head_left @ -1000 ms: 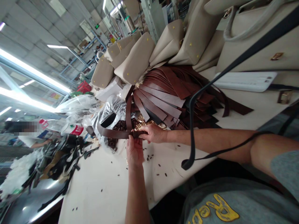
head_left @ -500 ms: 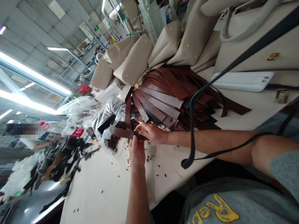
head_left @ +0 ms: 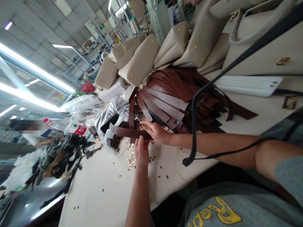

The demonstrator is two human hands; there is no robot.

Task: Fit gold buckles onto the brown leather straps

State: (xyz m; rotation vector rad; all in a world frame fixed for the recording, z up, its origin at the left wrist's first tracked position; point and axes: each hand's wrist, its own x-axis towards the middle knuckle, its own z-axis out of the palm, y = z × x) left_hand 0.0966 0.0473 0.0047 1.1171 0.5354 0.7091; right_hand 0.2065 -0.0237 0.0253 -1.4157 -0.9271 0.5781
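Note:
A brown leather strap (head_left: 126,131) is held low over the table, its looped part reaching left. My left hand (head_left: 142,153) is closed on it from below, thumb on top near the strap's end. Over that same end my right hand (head_left: 159,132) is curled from the right, its fingers closed at the strap. Its fingertips lie close to gold metal fittings (head_left: 142,126); whether they touch one I cannot tell. Gold buckles (head_left: 132,160) lie on the table beside my left hand. A clear bag of small dark brown loops (head_left: 115,142) sits just left of the hands.
A thick fanned bundle of brown leather straps (head_left: 163,101) lies behind my hands. Beige handbags (head_left: 139,61) stand along the back. A black cord (head_left: 195,126) hangs across the right side. Tiny dark bits dot the white table (head_left: 99,176). Another person (head_left: 33,134) is at far left.
My right hand's fingers have shifted up slightly toward the gold fittings. The strap's loop has flattened and tilted a little, and more of the gold buckles shows beside my left hand.

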